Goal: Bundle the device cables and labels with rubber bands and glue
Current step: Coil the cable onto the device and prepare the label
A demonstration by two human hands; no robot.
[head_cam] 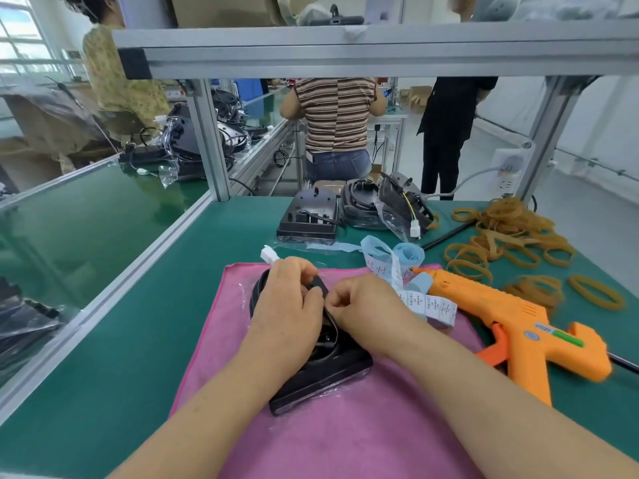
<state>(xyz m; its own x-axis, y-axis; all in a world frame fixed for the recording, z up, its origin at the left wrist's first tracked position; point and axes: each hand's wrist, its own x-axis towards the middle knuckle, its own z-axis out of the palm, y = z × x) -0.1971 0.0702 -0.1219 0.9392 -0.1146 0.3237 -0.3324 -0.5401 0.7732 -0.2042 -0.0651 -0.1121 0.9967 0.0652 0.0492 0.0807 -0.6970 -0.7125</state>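
My left hand [292, 300] and right hand [363, 300] pinch the cable [256, 292] — atop the black device [321, 382]. The glue gun [515, 323] lies beside.

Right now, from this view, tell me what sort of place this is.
Most likely a factory assembly or packing line: an aluminium-framed workbench with a green mat, several black devices queued beside a heap of rubber bands, and other workers at neighbouring benches.

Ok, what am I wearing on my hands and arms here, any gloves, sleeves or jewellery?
No gloves: the left hand and right hand are both bare. No ring, watch or bracelet shows on either. The left forearm and right forearm are uncovered down to the picture's edge, so no sleeve is in view.
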